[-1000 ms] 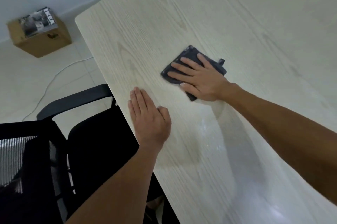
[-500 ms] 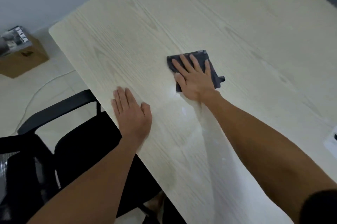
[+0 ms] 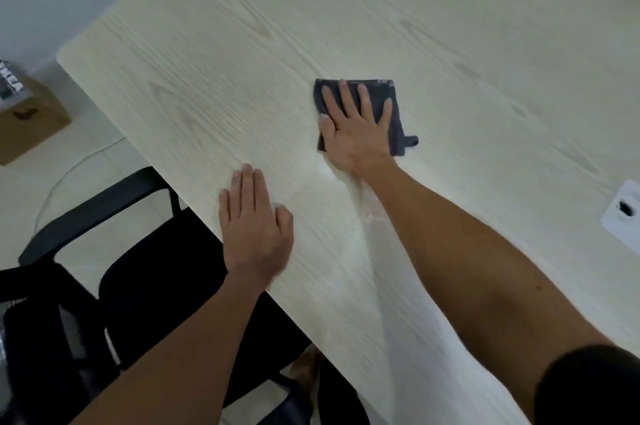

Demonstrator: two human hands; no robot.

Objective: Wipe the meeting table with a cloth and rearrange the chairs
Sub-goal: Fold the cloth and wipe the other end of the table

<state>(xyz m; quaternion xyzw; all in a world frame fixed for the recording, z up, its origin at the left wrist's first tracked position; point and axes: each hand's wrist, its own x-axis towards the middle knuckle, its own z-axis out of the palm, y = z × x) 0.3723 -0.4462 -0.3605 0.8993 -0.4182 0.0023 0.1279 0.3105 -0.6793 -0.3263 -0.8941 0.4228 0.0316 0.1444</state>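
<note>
A long pale wood-grain meeting table (image 3: 467,44) fills most of the view. A folded dark grey cloth (image 3: 396,127) lies flat on it, with a small loop sticking out at its right corner. My right hand (image 3: 353,127) presses flat on the cloth, fingers straight and spread. My left hand (image 3: 254,227) rests palm down on the bare table near its left edge, fingers straight. A black office chair (image 3: 114,286) with an armrest stands pushed against that edge, below my left arm.
A cardboard box (image 3: 27,123) with printed material on top sits on the pale floor at far left, and a thin white cable (image 3: 69,172) runs across the floor. A white cable-port plate (image 3: 623,213) is set into the table at the right edge.
My right hand has slid the cloth away from the table's left edge toward the middle, turning the fingers to point forward. My left hand stays flat near the edge.
</note>
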